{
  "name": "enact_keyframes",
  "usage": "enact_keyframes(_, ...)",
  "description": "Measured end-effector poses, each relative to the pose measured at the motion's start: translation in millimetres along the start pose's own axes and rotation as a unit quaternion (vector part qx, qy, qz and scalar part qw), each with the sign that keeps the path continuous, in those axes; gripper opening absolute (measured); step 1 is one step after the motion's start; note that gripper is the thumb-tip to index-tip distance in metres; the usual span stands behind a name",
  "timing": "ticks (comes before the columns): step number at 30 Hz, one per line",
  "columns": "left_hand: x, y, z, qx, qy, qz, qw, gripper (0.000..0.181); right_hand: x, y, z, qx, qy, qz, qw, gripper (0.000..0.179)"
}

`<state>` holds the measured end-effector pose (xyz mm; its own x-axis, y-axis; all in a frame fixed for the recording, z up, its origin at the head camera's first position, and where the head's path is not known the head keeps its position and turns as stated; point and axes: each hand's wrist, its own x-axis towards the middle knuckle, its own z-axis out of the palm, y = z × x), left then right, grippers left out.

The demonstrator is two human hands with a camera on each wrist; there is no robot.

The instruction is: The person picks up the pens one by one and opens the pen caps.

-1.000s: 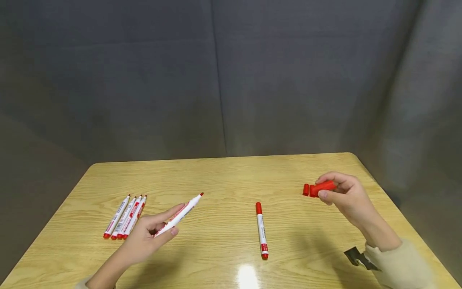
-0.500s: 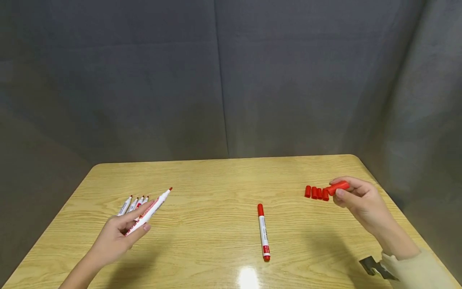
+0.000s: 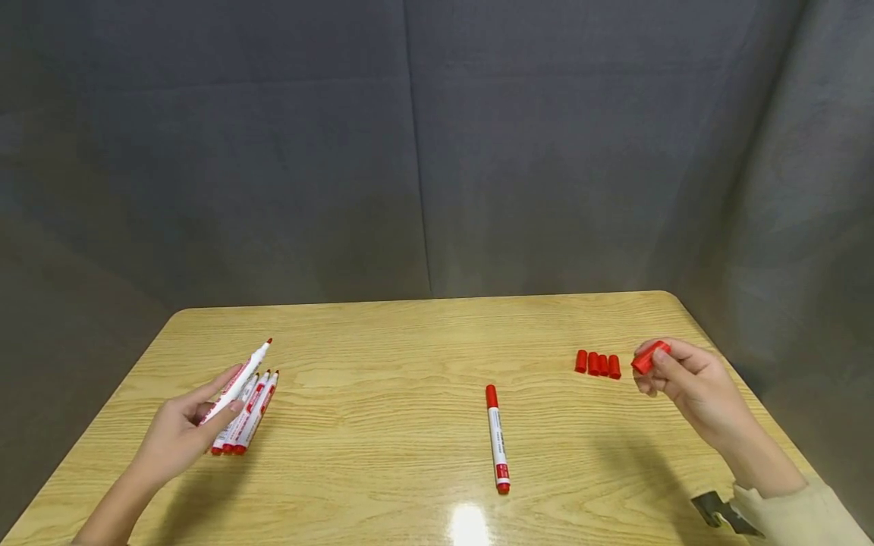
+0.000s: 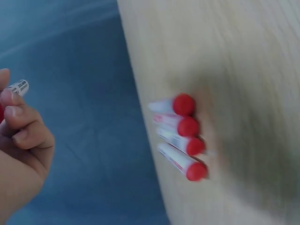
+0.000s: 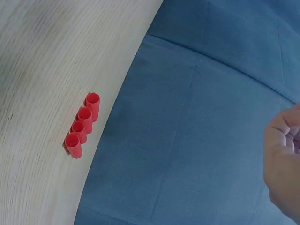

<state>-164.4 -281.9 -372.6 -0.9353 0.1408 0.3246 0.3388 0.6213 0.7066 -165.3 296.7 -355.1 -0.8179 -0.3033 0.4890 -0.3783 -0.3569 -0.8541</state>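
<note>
My left hand [image 3: 179, 434] pinches an uncapped marker [image 3: 235, 383], its red tip pointing up and away. It is held above a row of uncapped markers [image 3: 262, 409] lying side by side on the left, partly hiding them. In the left wrist view, the red ends of those markers [image 4: 188, 126] face the camera. Between thumb and fingers, my right hand [image 3: 710, 406] holds a red marker cap [image 3: 649, 359] above the table. Just left of it, several red caps [image 3: 603, 365] lie in a row; the right wrist view shows these caps [image 5: 85, 115] with their hollow ends visible.
A capped red marker [image 3: 498, 444] lies lengthwise near the middle of the wooden table [image 3: 382, 447]. Dark cloth [image 3: 307, 167] hangs behind the table's far edge and at both sides.
My left hand has carried the uncapped marker leftward to the marker row. My right hand, holding the cap, has moved right, uncovering the row of caps. The capped marker stays put.
</note>
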Motion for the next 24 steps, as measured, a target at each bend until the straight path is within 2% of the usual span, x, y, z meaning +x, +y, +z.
enact_keyframes(5,6.0,-21.8,-5.6,0.050,0.006,-0.025,0.9984,0.045,-1.2,-2,-1,-0.040,-0.001,0.021,0.9990,0.033)
enact_keyframes(9,10.4,-41.8,-10.4,0.089,0.015,-0.052,0.9946,0.046,-2.3,-4,-2,-0.077,0.011,0.052,0.9956,0.033)
enact_keyframes(12,14.1,-56.3,-13.1,0.099,0.023,-0.069,0.9925,0.048,-3.7,-6,-2,-0.112,0.022,0.072,0.9908,0.033)
enact_keyframes(16,17.0,-72.8,-16.2,0.115,0.028,-0.072,0.9903,0.049,-4.3,-8,-2,-0.138,0.034,0.092,0.9856,0.030)
enact_keyframes(19,16.7,-83.4,-17.1,0.154,0.012,-0.062,0.9861,0.050,-3.6,-9,-4,-0.166,0.048,0.111,0.9787,0.027)
enact_keyframes(22,15.6,-90.9,-16.2,0.198,-0.021,-0.061,0.9781,0.051,-3.3,-9,-6,-0.192,0.062,0.126,0.9713,0.030)
enact_keyframes(24,15.4,-93.9,-14.6,0.219,-0.046,-0.067,0.9724,0.052,-3.1,-9,-8,-0.192,0.078,0.128,0.9697,0.029)
